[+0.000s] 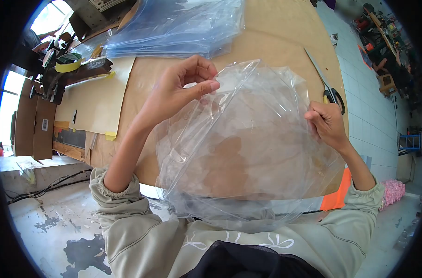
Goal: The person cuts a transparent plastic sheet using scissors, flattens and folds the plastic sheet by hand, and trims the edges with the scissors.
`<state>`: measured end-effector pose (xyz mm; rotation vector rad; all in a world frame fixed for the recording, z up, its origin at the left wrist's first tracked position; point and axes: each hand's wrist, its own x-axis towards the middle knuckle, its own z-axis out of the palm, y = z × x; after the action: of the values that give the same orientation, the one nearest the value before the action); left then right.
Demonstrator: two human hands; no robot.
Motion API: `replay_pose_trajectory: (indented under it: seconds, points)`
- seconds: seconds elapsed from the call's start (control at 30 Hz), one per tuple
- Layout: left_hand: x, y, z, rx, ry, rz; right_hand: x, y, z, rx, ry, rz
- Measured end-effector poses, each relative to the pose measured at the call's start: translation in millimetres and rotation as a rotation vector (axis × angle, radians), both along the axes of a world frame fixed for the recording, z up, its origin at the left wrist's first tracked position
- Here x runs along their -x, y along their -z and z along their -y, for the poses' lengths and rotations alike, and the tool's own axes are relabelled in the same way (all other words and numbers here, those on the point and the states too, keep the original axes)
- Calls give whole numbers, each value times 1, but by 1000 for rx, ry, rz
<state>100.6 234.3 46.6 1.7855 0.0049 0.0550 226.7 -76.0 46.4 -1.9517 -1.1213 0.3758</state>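
Observation:
A crumpled clear plastic sheet (248, 134) spreads between my hands, over the near part of the table and down against my front. My left hand (188, 83) pinches its upper left edge between thumb and fingers. At the sheet's right side, my right hand (326, 123) is closed in a fist around the edge. Folds and bright reflections run across the plastic, and the brown table surface shows through it. Whether it is a single layer or a bag, I cannot tell.
A stack of bluish clear plastic sheets (174, 34) lies at the far side of the brown-covered table (285, 28). Scissors (324, 81) lie near the right edge. At left are a clamp-like device with yellow tape (68, 66), a pale board (97, 99) and a cardboard box (32, 120).

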Motion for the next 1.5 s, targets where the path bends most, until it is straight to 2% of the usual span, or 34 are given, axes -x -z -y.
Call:
replay_pose_trajectory:
  seconds: [0.43,0.53,0.63,0.73,0.83,0.93,1.13,1.23,1.33,1.4,1.5]
  points:
    - [-3,7,19,-2,-118,239,-6,0,2,-5,-57,23]
    - [-1,11,15,-78,-41,337,-13,-2,6,40,-32,12]
    - [-2,16,12,-59,24,259,-15,-3,7,48,-32,18]
    - [-5,16,17,131,16,274,-18,-1,8,41,-63,52]
    - [-4,9,24,-19,-66,256,-17,-4,6,27,-69,-1]
    - [-8,14,29,-55,-200,299,-17,-4,7,19,-70,-37]
    - [-6,10,30,-171,-210,262,-15,-4,7,23,-87,2]
    - [-3,9,23,-221,-86,261,-22,1,6,39,-97,107]
    - [1,-3,18,-185,66,-77,-23,2,8,74,-115,162]
    - [1,4,16,6,117,-118,-21,2,7,94,-126,168]
    - [0,0,24,128,65,-136,-18,-5,1,110,-134,149]
